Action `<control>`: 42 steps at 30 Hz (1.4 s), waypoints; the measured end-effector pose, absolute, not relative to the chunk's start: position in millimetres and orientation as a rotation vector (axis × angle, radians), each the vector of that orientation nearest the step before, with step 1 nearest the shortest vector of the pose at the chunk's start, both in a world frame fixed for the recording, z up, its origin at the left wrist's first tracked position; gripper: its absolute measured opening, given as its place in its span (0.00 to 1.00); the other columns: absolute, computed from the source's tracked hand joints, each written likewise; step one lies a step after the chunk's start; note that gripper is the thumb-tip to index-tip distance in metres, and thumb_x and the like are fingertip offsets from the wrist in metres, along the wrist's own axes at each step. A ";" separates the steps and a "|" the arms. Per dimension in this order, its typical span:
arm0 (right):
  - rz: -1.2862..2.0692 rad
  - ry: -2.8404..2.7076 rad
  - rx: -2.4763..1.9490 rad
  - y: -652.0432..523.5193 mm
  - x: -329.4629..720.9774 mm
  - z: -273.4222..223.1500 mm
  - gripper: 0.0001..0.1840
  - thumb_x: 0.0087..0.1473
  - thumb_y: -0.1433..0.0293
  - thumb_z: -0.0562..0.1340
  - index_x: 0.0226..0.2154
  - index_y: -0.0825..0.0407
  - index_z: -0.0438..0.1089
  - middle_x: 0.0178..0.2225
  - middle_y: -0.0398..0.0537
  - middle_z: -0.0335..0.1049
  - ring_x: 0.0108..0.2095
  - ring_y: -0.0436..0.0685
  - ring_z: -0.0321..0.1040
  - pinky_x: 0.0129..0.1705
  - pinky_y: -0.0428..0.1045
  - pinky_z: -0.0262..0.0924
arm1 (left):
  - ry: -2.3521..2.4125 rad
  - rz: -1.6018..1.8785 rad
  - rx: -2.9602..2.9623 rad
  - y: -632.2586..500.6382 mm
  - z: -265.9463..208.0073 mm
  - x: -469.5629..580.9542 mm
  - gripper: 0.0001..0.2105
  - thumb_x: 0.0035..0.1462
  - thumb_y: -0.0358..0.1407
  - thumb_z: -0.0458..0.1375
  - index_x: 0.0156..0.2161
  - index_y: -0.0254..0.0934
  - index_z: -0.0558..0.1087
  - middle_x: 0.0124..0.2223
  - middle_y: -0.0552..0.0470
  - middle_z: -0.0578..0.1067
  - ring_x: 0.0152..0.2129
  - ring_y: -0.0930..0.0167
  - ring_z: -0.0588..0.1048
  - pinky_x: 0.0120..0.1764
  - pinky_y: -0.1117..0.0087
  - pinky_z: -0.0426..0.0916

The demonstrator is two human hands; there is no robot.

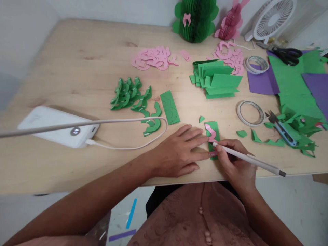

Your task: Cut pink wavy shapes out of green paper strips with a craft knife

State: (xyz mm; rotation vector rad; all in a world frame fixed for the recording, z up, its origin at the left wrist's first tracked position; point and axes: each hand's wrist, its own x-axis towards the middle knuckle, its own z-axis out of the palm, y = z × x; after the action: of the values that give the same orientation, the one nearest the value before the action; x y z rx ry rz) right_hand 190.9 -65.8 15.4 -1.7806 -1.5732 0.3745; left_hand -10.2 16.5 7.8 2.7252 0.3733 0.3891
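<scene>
My left hand (183, 150) lies flat, its fingers spread, with fingertips pressing a pink paper cutout (210, 132) onto a green paper strip (214, 128). My right hand (235, 160) grips a white pen (251, 160), whose tip rests at the cutout's edge, close to my left fingertips. Part of the cutout is hidden under my fingers. Beyond my left hand lies another green strip (170, 107) with a wavy outline drawn on it. Left of that are cut green curved pieces (128, 94), several bearing small pale marks.
A white power bank (58, 126) with a cable sits left. Folded green papers (217, 80), pink cutouts (152, 58) and tape rolls (250, 112) lie farther back. A utility knife (283, 130), green scraps and black scissors (287, 54) are right. A fan (275, 20) stands behind.
</scene>
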 end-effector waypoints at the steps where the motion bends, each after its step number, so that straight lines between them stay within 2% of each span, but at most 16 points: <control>1: 0.364 -1.577 -1.781 -65.8 190.8 15.5 0.09 0.58 0.62 0.62 0.33 0.50 0.72 0.25 0.43 0.74 0.21 0.50 0.67 0.23 0.45 0.63 | 0.374 0.390 2.725 16.5 7.8 -10.2 0.21 0.62 0.41 0.58 0.60 0.47 0.67 0.65 0.45 0.62 0.61 0.55 0.59 0.62 0.48 0.52; 23: 0.232 -1.599 -1.789 -67.2 190.4 15.6 0.07 0.57 0.64 0.63 0.31 0.50 0.70 0.23 0.40 0.72 0.20 0.48 0.65 0.22 0.43 0.61 | 0.366 0.379 2.725 16.7 7.6 -9.9 0.21 0.63 0.40 0.57 0.61 0.47 0.66 0.67 0.46 0.61 0.62 0.55 0.59 0.62 0.47 0.52; 42: 0.373 -1.598 -1.705 -65.6 191.6 13.4 0.03 0.57 0.67 0.64 0.33 0.49 0.72 0.27 0.40 0.76 0.23 0.48 0.68 0.24 0.42 0.62 | 0.371 0.364 2.726 16.7 8.3 -9.9 0.21 0.63 0.42 0.56 0.61 0.45 0.67 0.65 0.44 0.62 0.62 0.55 0.59 0.62 0.47 0.52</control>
State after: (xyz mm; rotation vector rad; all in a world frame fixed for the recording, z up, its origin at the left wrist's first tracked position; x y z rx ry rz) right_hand 191.6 -65.6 13.4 -1.7051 -1.5977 0.3732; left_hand -9.9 16.7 8.3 2.7259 0.3712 0.3636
